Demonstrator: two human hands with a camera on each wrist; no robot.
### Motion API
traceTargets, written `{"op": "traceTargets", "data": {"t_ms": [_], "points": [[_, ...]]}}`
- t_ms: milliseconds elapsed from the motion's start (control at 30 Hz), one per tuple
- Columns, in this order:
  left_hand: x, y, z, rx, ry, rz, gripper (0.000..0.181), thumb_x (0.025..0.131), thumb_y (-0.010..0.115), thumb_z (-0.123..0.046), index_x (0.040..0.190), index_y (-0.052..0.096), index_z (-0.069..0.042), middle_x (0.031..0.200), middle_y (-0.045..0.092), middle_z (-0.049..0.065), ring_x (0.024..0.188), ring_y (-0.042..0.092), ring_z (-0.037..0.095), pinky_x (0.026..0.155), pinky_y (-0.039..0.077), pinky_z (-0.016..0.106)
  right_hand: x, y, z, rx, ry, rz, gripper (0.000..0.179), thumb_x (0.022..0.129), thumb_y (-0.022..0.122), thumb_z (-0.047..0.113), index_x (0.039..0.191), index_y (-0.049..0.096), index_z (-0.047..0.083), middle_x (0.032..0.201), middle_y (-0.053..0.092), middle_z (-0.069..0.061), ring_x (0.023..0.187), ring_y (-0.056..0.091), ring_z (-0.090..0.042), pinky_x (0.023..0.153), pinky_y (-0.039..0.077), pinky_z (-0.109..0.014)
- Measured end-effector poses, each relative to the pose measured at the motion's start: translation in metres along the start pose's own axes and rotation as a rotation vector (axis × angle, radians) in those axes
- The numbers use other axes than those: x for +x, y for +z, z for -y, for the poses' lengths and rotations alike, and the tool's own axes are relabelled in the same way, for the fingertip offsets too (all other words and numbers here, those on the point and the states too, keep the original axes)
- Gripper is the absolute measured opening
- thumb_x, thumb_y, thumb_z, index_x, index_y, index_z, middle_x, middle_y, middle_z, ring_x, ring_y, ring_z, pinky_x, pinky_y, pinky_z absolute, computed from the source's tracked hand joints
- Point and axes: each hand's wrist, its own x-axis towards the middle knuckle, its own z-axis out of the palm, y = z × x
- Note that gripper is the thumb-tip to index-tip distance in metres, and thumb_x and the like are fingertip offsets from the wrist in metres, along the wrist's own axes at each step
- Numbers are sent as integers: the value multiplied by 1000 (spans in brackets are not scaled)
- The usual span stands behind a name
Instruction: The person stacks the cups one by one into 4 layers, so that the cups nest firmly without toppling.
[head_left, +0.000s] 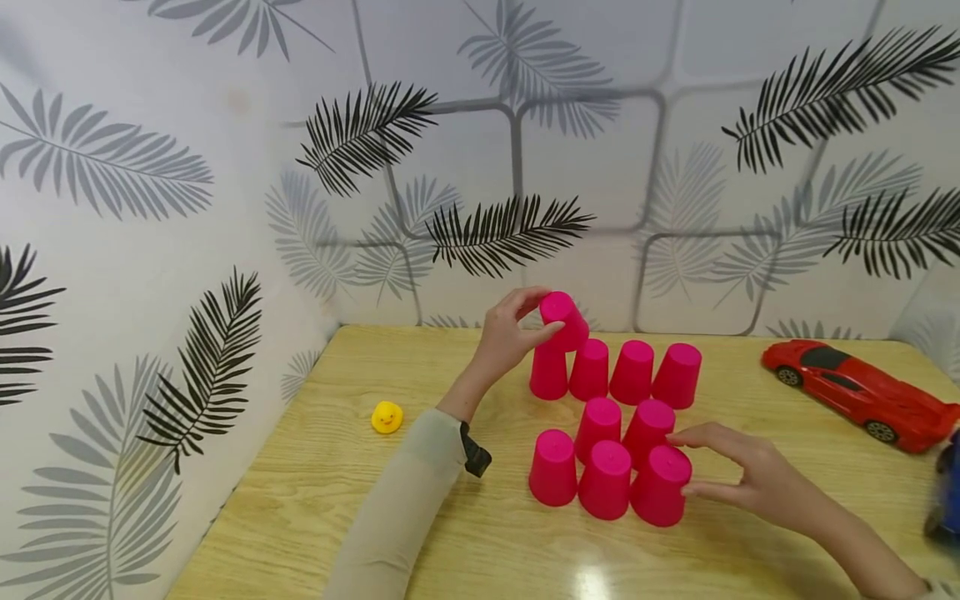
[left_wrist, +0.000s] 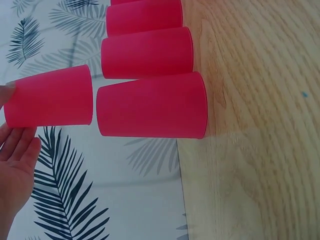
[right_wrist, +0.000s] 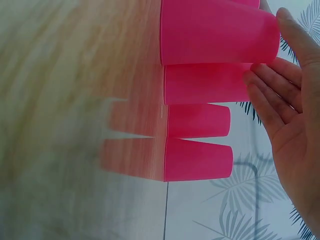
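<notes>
In the head view my left hand (head_left: 507, 329) grips a pink cup (head_left: 566, 323), thumb on one side and fingers on the other. That cup is upside down and tilted, just above the leftmost cup (head_left: 549, 373) of the back row; the left wrist view shows a narrow gap between the held cup (left_wrist: 50, 97) and the standing one (left_wrist: 152, 106). My right hand (head_left: 750, 475) is at the front right cup (head_left: 660, 487), its fingers fairly straight and its thumb by the cup's side. In the right wrist view, fingertips lie near the neighbouring cup (right_wrist: 207, 82).
Other pink cups stand upside down in a back row (head_left: 632, 372) and a front cluster (head_left: 604, 481) on the wooden table (head_left: 300, 500). A yellow toy duck (head_left: 387, 417) sits left, a red toy car (head_left: 858, 392) right. Something blue (head_left: 947, 500) shows at the right edge. A patterned wall (head_left: 465, 183) rises behind.
</notes>
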Motion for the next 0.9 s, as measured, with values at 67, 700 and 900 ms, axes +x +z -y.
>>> {"op": "traceTargets", "data": {"t_ms": [67,700,900], "points": [[1,1,1,6,3,13,50,85,76,-17,130,57,-4,129,61,13,121,62,25,104,51,30,0,1,-1,8,-7,11,62,60,91,13,118,67,14,109,70,6,103,64,0,89,47,-3],[21,4,1,74,-43,126,51,87,74,-20,133,57,-5,128,63,11,120,63,24,102,53,31,1,2,-4,64,-6,32,58,66,88,11,120,66,12,107,71,3,102,64,3,89,46,0],[30,5,-2,104,-72,201,52,89,73,-22,135,56,-5,132,61,12,123,60,25,104,52,34,1,3,-2,55,17,48,57,67,87,12,120,66,13,107,71,3,101,64,2,87,48,-3]]}}
